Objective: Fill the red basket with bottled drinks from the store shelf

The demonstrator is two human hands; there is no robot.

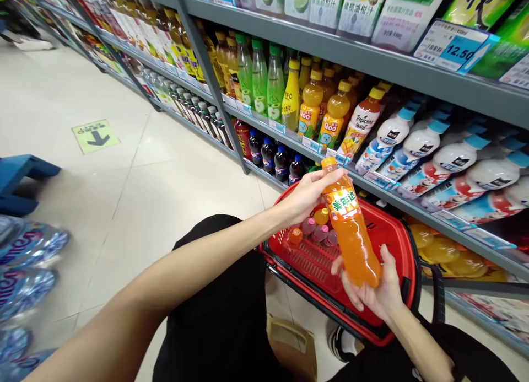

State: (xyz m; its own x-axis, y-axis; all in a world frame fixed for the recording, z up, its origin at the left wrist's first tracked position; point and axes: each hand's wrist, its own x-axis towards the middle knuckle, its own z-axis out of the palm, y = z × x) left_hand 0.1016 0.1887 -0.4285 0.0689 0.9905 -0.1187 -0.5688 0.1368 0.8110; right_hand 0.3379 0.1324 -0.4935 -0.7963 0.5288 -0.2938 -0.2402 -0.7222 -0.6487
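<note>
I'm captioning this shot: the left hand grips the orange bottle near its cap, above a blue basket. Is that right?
Not quite: the basket is red, as the head view shows. The left hand does grip the orange bottle near its cap.

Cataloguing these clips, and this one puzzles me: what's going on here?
Someone's left hand grips an orange drink bottle near its cap, while the right hand is loosely open around its base. Below is a red basket with several capped bottles inside, beside a store shelf.
</note>
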